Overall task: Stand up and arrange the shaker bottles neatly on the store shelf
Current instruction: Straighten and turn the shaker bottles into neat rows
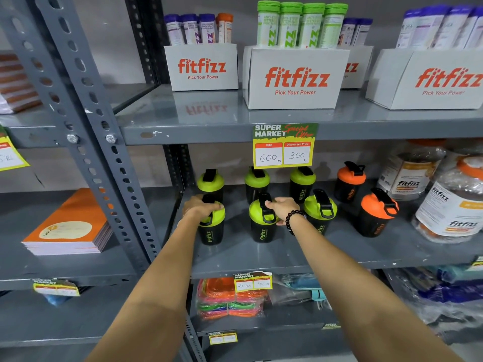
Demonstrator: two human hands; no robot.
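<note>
Grey store shelf (261,254) | eight shaker bottles upright, two rows | left hand (200,207) clasping lid of front-left bottle (211,226) | right hand (282,209) gripping middle green bottle (262,223) from its right (long axes vertical) | spacing likely next.
</note>
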